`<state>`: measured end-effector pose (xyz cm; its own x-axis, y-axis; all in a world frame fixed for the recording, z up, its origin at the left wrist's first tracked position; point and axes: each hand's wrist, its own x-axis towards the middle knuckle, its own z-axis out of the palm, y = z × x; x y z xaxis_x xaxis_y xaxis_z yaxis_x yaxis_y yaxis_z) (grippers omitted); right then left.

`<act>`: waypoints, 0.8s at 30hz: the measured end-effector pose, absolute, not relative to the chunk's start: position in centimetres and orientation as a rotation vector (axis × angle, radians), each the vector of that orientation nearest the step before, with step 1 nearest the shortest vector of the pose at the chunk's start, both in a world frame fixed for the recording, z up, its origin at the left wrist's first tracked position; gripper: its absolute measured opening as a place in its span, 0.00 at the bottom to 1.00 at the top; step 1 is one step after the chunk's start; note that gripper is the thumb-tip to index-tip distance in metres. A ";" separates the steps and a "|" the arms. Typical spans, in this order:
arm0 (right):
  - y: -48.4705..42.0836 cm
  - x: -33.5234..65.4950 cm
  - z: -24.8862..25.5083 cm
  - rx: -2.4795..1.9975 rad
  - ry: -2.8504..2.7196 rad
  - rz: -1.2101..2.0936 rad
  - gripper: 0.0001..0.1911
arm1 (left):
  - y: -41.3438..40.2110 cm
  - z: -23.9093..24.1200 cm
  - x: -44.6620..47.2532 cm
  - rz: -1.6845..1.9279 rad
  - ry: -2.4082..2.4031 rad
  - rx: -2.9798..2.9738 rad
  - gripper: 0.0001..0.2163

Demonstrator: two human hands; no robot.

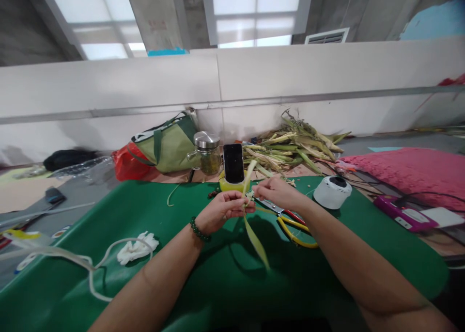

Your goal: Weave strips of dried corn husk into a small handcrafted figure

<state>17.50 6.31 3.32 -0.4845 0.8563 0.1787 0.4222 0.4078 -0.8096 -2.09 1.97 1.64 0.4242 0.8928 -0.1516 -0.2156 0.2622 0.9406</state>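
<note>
We found a green cloth (pixel 109 235) covering the work surface across most of the lower view. To the right of it lay a pink cushion (pixel 410 169), and behind it, against the white wall, a pile of green and dry leaves (pixel 294 145). A green bag (pixel 165 148) leaned at the back left, just beside a red bag (pixel 123 162).

Both forearms reached in from the lower edge and met above the middle of the cloth. The left hand (pixel 221 211) was closed around a leaf strip (pixel 254 236), fingers curled tight on it. The right hand (pixel 274 191) met it from the other side, fingertips pinched narrowly on the same strip where the two hands touched. The strip was held clear of the cloth: its upper end rose in front of a phone (pixel 233 163), and its lower end hung down towards the person.

The phone stood upright, screen dark, in a yellow stand (pixel 225 186) just behind the hands. A lidded glass jar (pixel 208 152) stood left of the phone. A white roll (pixel 332 191) sat on the cloth to the right of the right hand. Tools (pixel 296 232) with yellow and red handles lay under the right wrist. A white rag (pixel 136 248) lay at the left, touching a pale band (pixel 72 259). We noted a dark bead bracelet (pixel 198 229) on the left wrist.
</note>
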 end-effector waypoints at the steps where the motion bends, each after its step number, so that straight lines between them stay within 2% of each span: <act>1: 6.3 17.3 3.0 -1.090 -2.148 0.903 0.22 | 2.0 1.6 -2.0 0.884 0.799 1.025 0.15; 6: 6.4 15.7 2.0 -0.959 -2.126 0.988 0.21 | 2.0 1.5 -1.8 0.932 0.776 1.034 0.17; 9: 6.1 15.2 1.9 -0.902 -1.962 0.890 0.16 | 2.0 1.5 -1.7 0.945 0.807 1.022 0.17; 14: 5.4 15.6 2.4 -0.781 -1.845 0.801 0.14 | 2.0 1.5 -1.7 0.925 0.851 1.022 0.18; 24: 5.5 16.0 2.6 -0.828 -1.767 0.771 0.22 | 2.2 1.2 -2.0 0.898 0.872 1.028 0.17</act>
